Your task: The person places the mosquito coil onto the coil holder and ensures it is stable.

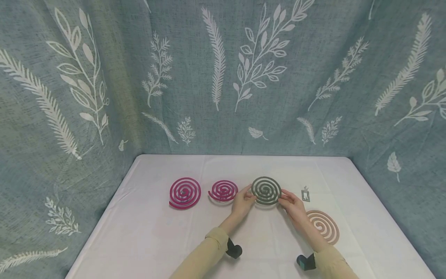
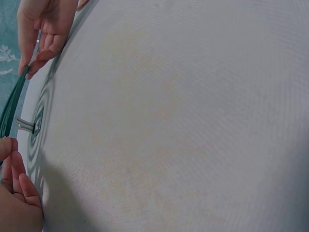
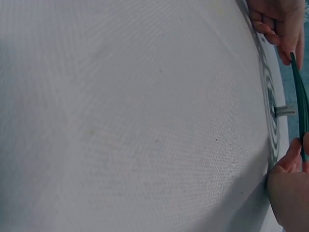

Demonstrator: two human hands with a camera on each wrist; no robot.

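Both hands hold a dark green mosquito coil (image 1: 266, 190) above the white table. My left hand (image 1: 242, 201) pinches its left rim, and my right hand (image 1: 293, 205) pinches the right rim. In the left wrist view the coil (image 2: 15, 101) shows edge-on between the two hands. A small metal coil stand (image 2: 30, 125) stands upright on the table below it, with the coil's shadow around its base. From the right wrist view the same stand (image 3: 285, 111) appears just under the coil (image 3: 300, 92), apparently apart from it.
Left of the hands are two magenta coils, one at far left (image 1: 185, 191) and one nearer (image 1: 223, 190), seemingly raised on stands. Another metal stand (image 1: 305, 194) is at the right. A brown coil (image 1: 332, 226) lies partly behind the right forearm. Patterned curtains (image 1: 223, 128) surround the table.
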